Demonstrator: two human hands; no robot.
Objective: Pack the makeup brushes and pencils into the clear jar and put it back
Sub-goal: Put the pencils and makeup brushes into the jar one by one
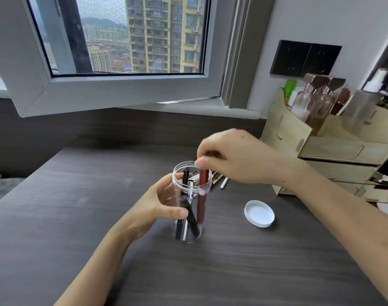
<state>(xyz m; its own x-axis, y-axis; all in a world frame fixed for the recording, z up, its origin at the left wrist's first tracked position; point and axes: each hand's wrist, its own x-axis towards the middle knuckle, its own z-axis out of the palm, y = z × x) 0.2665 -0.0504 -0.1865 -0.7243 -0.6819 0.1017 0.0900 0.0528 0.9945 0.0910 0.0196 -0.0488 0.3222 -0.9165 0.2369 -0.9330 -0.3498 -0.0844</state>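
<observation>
The dark worktop (78, 228) runs wide and bare to the left and toward the near edge; its right side is closed off by a wooden organiser (321, 151) packed with bottles, set against the wall under two black sockets.

The clear jar (189, 204) stands upright near the middle of the worktop, mouth open. Inside it lean two black sticks (185, 208) — their lower ends at the base, crossing — and a dark red pencil (201, 204) stands almost upright on the jar's right side, its top just above the rim. The white lid (259, 213) lies inner side up on the worktop to the right of the jar, apart from it. Behind the jar, partly hidden, a small cluster of pencils (217, 178) lies flat, a white one (224, 183) at its right edge.

The left hand (159, 208) curls round the jar's left side, thumb across the front and fingers behind. The right hand (230, 157) reaches in from the right above the mouth, wrist raised, fingertips pinched on the red pencil's top.
</observation>
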